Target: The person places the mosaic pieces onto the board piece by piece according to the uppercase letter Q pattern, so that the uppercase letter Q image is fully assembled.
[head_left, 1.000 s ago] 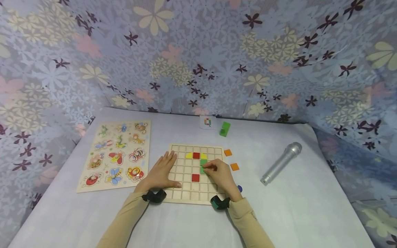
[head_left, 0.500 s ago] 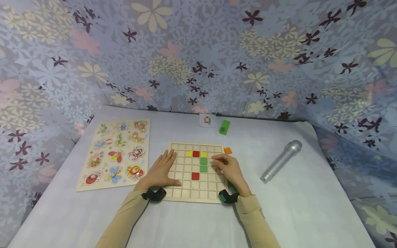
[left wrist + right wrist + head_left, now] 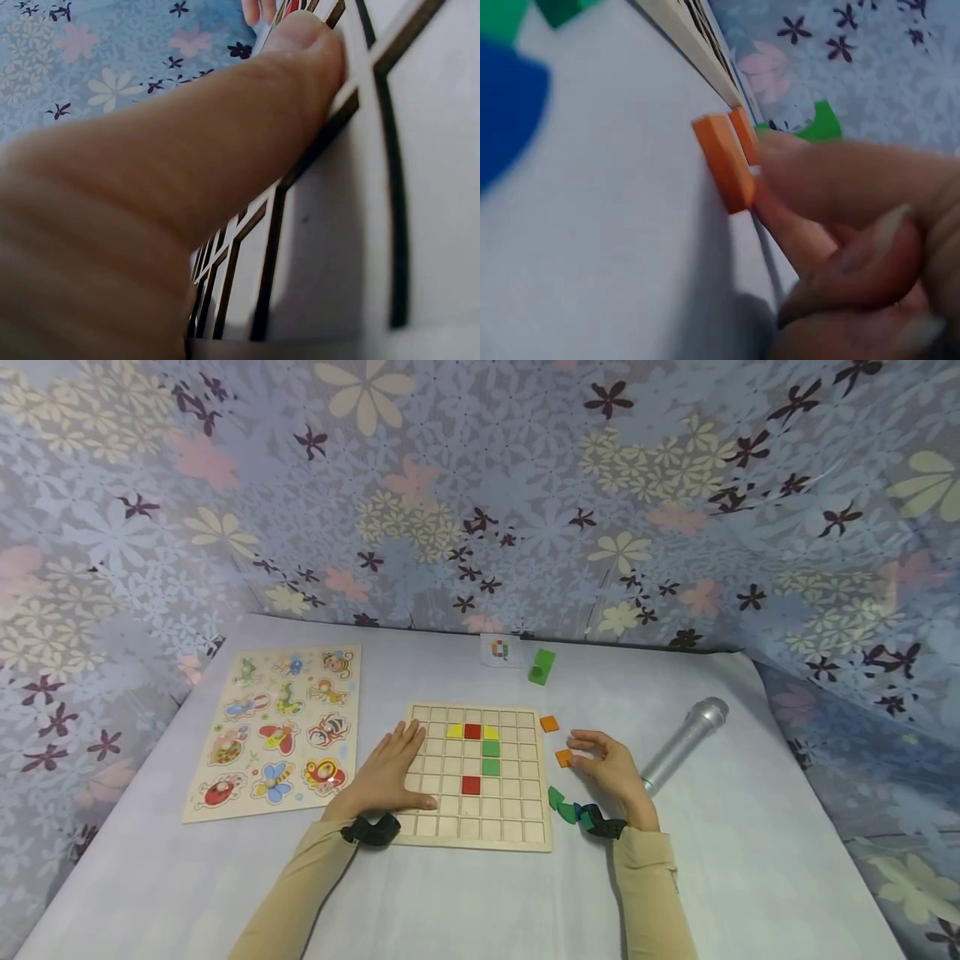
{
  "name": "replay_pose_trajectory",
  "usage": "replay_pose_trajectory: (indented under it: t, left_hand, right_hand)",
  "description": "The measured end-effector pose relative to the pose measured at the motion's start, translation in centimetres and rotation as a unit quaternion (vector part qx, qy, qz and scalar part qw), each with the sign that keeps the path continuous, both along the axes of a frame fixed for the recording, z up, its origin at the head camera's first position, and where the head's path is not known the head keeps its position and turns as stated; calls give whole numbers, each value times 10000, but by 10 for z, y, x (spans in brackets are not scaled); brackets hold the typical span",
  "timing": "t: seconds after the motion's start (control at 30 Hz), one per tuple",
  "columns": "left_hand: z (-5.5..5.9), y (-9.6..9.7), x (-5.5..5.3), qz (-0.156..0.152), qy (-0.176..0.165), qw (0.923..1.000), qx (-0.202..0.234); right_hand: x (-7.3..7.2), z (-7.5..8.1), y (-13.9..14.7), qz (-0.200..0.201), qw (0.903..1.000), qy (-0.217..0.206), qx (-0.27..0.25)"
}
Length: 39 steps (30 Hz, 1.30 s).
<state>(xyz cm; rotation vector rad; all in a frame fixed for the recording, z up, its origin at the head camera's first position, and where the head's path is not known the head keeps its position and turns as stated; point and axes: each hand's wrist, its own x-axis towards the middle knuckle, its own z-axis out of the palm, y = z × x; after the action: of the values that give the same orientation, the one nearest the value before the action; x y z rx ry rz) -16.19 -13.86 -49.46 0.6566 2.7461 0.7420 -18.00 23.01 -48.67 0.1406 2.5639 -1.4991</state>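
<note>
My left hand rests spread on the left side of a wooden grid board; its thumb lies across the grid. On the board sit two red squares, one being the lower red tile, two green squares such as the upper green tile, and two yellow pieces, including the left yellow piece. Right of the board, my right hand has thumb and forefinger parted, fingertips right at the edge of an orange square tile. The other fingers curl beneath in the right wrist view.
Another orange tile lies by the board's right edge. Green curved pieces and a blue piece lie near my right wrist. Behind stand a pattern card and a green block. A silver microphone is right, an insect puzzle left.
My right hand has left the green squares on the board and moved right to the nearer orange tile, uncovering the green curved pieces. My left hand has stayed in place.
</note>
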Motion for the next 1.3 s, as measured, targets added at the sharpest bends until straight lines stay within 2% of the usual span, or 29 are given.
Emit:
replay_pose_trajectory:
  t: [0.17, 0.27, 0.47, 0.67, 0.83, 0.93, 1.1, 1.17, 1.3]
  left_hand:
    - [-2, -1, 0, 15, -32, 9999, -105]
    - [-2, -1, 0, 36, -45, 10000, -70]
    - [-1, 0, -1, 40, -62, 10000, -2]
    - [0, 0, -1, 25, -25, 10000, -52]
    - [-1, 1, 1, -14, -62, 10000, -19]
    - [-2, 2, 2, 8, -57, 10000, -5]
    - [-2, 1, 2, 43, -9, 10000, -12]
    - [-2, 2, 1, 30, 3, 10000, -34]
    - [0, 1, 1, 14, 44, 10000, -88]
  right_hand:
    - [0, -4, -4, 456, 9968, 268, 593]
    - [-2, -4, -10, 459, 9941, 462, 871]
    - [-6, -4, -15, 336, 9937, 423, 986]
    - [-15, -6, -18, -48, 9971, 338, 679]
    - [-18, -11, -22, -522, 9950, 439, 727]
    - [-18, -13, -24, -723, 9955, 387, 469]
    - [-16, -6, -33, -994, 9929, 175, -625]
    - [-16, -3, -40, -971, 9906, 83, -957]
    - [-13, 4, -63, -630, 9880, -57, -1409]
